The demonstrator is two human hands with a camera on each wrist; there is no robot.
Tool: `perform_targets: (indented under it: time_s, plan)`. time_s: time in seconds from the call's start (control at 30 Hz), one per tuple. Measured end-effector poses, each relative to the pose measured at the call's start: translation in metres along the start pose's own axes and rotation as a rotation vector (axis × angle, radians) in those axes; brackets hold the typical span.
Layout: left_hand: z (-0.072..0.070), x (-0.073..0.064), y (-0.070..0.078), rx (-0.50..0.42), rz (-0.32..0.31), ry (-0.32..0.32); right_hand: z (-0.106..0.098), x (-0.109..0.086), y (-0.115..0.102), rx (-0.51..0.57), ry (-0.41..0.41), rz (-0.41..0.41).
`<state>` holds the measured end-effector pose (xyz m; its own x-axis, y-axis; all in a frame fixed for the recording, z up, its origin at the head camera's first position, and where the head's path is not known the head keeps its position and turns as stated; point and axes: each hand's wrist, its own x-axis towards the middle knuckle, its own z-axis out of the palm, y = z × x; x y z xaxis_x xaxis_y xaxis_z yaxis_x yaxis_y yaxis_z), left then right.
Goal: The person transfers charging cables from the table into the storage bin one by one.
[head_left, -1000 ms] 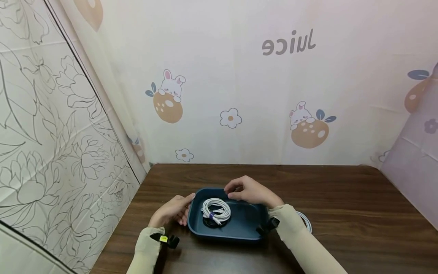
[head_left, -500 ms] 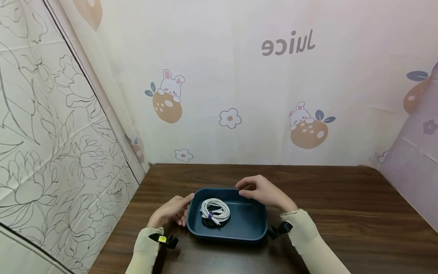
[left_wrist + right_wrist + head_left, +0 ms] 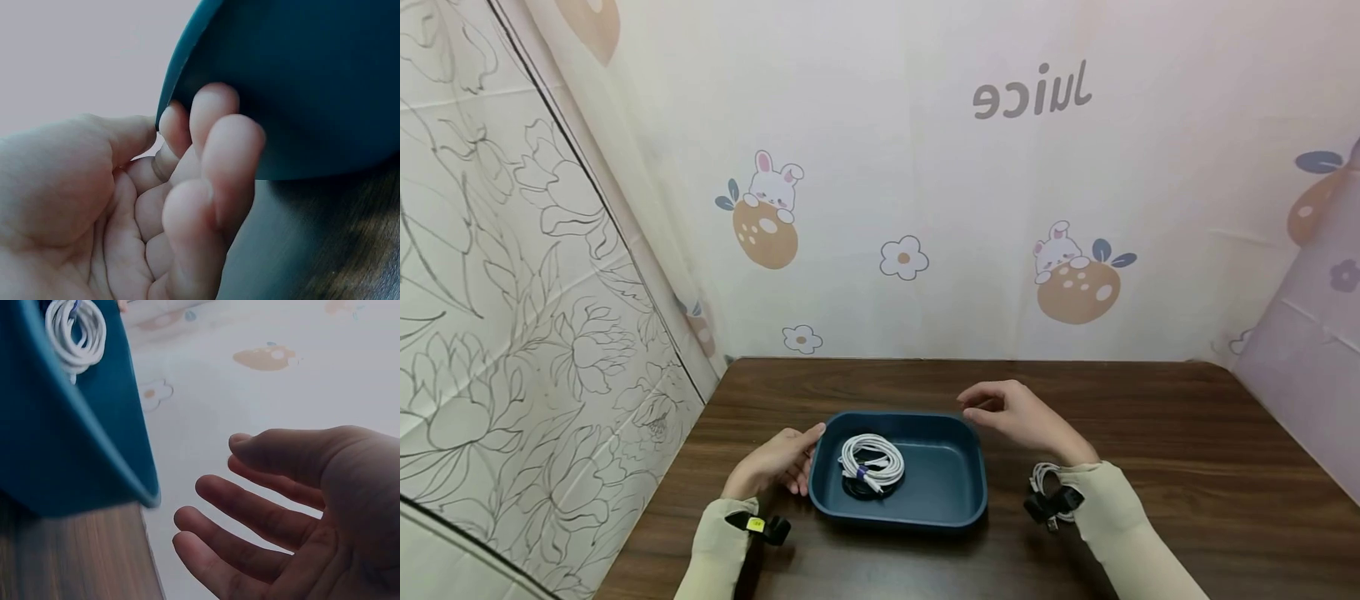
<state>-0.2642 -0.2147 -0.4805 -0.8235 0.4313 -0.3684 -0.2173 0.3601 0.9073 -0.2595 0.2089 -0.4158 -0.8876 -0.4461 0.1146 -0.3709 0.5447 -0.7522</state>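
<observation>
A dark blue rectangular tray (image 3: pixel 917 524) sits on the table. In its left half, a coiled white cable (image 3: pixel 872 461) with a purple tie lies on top of a black coiled cable (image 3: pixel 859 490). My left hand (image 3: pixel 778 460) pinches the tray's left rim, thumb at the edge and fingers against the outer wall, as the left wrist view shows. Just off the far right corner of the tray, my right hand (image 3: pixel 1022 417) is in the air with nothing in it. Its fingers (image 3: pixel 250 506) are loosely bent and spread apart.
Another white coiled cable (image 3: pixel 1043 477) lies on the table right of the tray, partly hidden by the right wrist's camera (image 3: pixel 1052 504). The brown wooden table (image 3: pixel 1180 467) ends at a patterned curtain (image 3: pixel 970 308) at the back. A floral panel (image 3: pixel 587 333) stands on the left.
My right hand has moved from over the tray's far rim rightward, past its far right corner. The second white cable shows more beside the wrist. The left hand and tray have hardly moved.
</observation>
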Motion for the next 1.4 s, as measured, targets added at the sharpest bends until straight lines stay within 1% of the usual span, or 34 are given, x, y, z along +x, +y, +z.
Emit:
perform_targets:
  time_s: [0.13, 0.37, 0.63, 0.77, 0.87, 1.27, 1.4]
  plan:
    - [0.001, 0.000, 0.000, 0.001, 0.003, 0.002, -0.007, -0.006, 0.010, -0.014, 0.022, 0.009]
    - [0.002, 0.001, 0.000, 0.017, 0.021, 0.003, -0.020, -0.023, 0.028, -0.075, 0.076, 0.022]
    - [0.001, -0.002, 0.000, 0.018, 0.020, 0.004, -0.025, -0.038, 0.039, -0.025, 0.108, 0.034]
    - [0.002, -0.002, 0.000, 0.015, 0.008, 0.005, -0.029, -0.045, 0.044, -0.021, 0.128, 0.042]
    - [0.002, -0.001, 0.000, 0.016, 0.010, 0.009, -0.032, -0.051, 0.050, -0.027, 0.139, 0.050]
    - [0.003, -0.001, 0.000, 0.014, 0.020, 0.003, -0.048, -0.071, 0.075, -0.030, 0.157, 0.060]
    - [0.003, -0.001, 0.001, 0.017, 0.020, 0.003, -0.054, -0.076, 0.086, -0.030, 0.145, 0.074]
